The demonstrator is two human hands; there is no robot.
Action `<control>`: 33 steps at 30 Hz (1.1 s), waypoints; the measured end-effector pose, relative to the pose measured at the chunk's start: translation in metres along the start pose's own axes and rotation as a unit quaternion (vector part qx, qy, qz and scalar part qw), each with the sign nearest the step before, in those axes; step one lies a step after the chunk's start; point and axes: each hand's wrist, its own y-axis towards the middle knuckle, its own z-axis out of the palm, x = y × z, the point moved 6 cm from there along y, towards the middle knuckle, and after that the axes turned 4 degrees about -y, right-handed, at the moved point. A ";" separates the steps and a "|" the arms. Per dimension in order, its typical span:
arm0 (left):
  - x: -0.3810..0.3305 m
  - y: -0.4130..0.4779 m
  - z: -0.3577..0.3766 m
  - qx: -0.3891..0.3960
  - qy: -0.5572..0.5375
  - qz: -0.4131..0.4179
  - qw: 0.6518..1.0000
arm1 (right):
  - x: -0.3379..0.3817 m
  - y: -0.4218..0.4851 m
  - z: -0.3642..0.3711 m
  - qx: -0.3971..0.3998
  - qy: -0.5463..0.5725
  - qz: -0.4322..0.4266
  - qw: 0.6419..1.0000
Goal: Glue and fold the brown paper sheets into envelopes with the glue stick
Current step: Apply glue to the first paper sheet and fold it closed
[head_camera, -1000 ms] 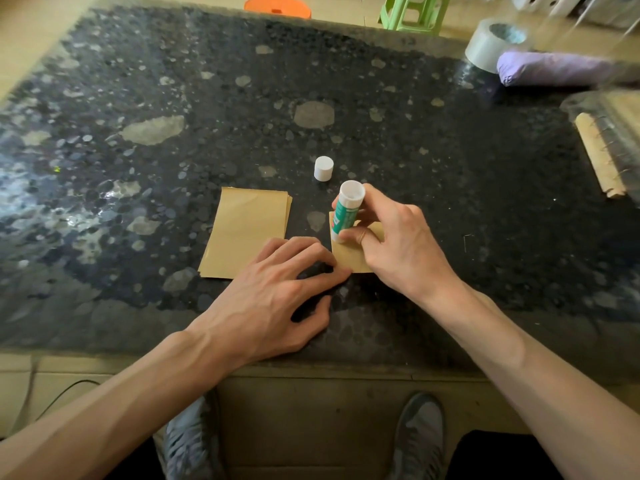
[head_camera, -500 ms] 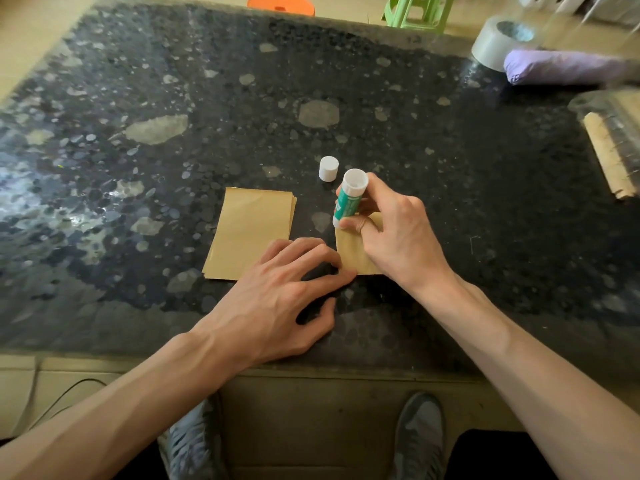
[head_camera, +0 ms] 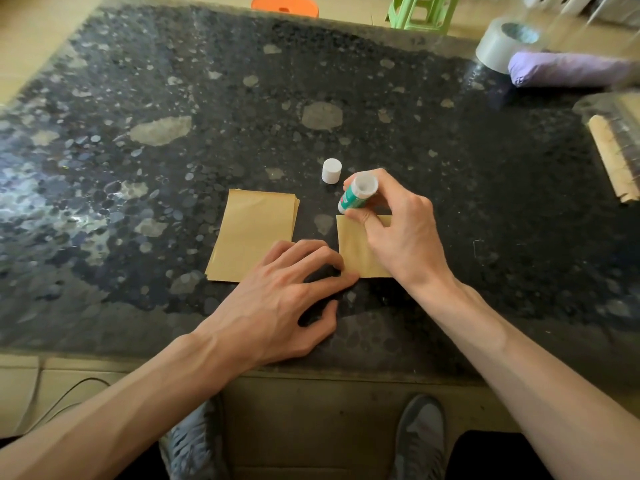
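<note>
while the left hand rests near the speckled table's front edge, fingers spread and holding nothing, its fingertips press the near left corner of a folded brown paper sheet. over that sheet the right hand is clamped round the tilted glue stick, lower end at the far left corner. a stack of brown sheets lies just left; the white cap stands beyond.

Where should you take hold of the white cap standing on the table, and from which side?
Pinch its curved side wall from above. The white cap stands upright, a short cylinder standing alone, so fingertips fit on opposite sides. The right hand, holding the glue stick, is close on its right, so a grip from the left looks clearest.
</note>
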 end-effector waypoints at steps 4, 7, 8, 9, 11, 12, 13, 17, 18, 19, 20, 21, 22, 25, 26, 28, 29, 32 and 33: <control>0.000 0.000 0.000 -0.003 -0.001 0.001 1.000 | -0.002 0.000 -0.016 -0.051 0.117 0.028 0.991; 0.000 0.001 -0.001 -0.001 0.000 -0.002 1.000 | -0.004 0.000 -0.024 -0.033 0.140 0.048 0.988; 0.000 0.002 -0.001 0.001 0.001 -0.003 1.000 | -0.005 -0.002 -0.025 -0.016 0.138 0.053 0.989; 0.000 0.002 -0.001 0.005 0.002 -0.004 1.000 | -0.005 -0.005 -0.024 0.003 0.131 0.056 0.990; -0.001 0.004 -0.002 0.019 0.008 -0.001 1.000 | -0.006 -0.010 -0.022 0.042 0.105 0.059 0.992; 0.000 0.006 -0.002 0.025 0.009 -0.001 1.000 | -0.007 -0.013 -0.020 0.061 0.090 0.059 0.992; 0.000 0.008 -0.004 0.027 0.007 0.000 1.000 | -0.006 -0.015 -0.018 0.079 0.074 0.057 0.992; 0.004 0.013 -0.009 0.008 -0.033 -0.006 0.999 | -0.005 -0.020 -0.012 0.126 0.007 0.046 0.991; 0.007 0.013 -0.010 -0.001 -0.061 -0.017 0.998 | -0.005 -0.021 -0.011 0.131 -0.002 0.049 0.990; 0.011 0.013 -0.011 -0.013 -0.094 -0.035 0.995 | -0.005 -0.022 -0.011 0.132 -0.007 0.050 0.990; 0.015 0.014 -0.012 -0.029 -0.124 -0.057 0.990 | -0.005 -0.023 -0.011 0.130 -0.010 0.047 0.990; 0.020 0.015 -0.013 -0.045 -0.140 -0.077 0.986 | -0.003 -0.023 -0.012 0.128 -0.013 0.041 0.991; 0.025 0.017 -0.014 -0.058 -0.134 -0.093 0.985 | -0.002 -0.023 -0.012 0.126 -0.015 0.035 0.991; 0.034 0.028 -0.012 -0.063 -0.053 -0.105 0.991 | -0.001 -0.025 -0.011 0.126 -0.022 0.030 0.991; 0.035 0.032 -0.012 -0.059 -0.030 -0.099 0.993 | -0.002 -0.025 -0.010 0.128 -0.024 0.033 0.991; 0.035 0.038 -0.011 -0.044 -0.010 -0.091 0.995 | -0.003 -0.025 -0.010 0.134 -0.022 0.041 0.990; 0.035 0.040 -0.011 -0.037 -0.009 -0.091 0.995 | -0.004 -0.025 -0.010 0.136 -0.020 0.042 0.990; 0.037 0.044 -0.012 -0.015 0.001 -0.092 0.996 | -0.005 -0.025 -0.010 0.136 -0.010 0.042 0.990; 0.039 0.044 -0.011 -0.007 0.003 -0.089 0.996 | -0.005 -0.025 -0.010 0.136 -0.008 0.043 0.990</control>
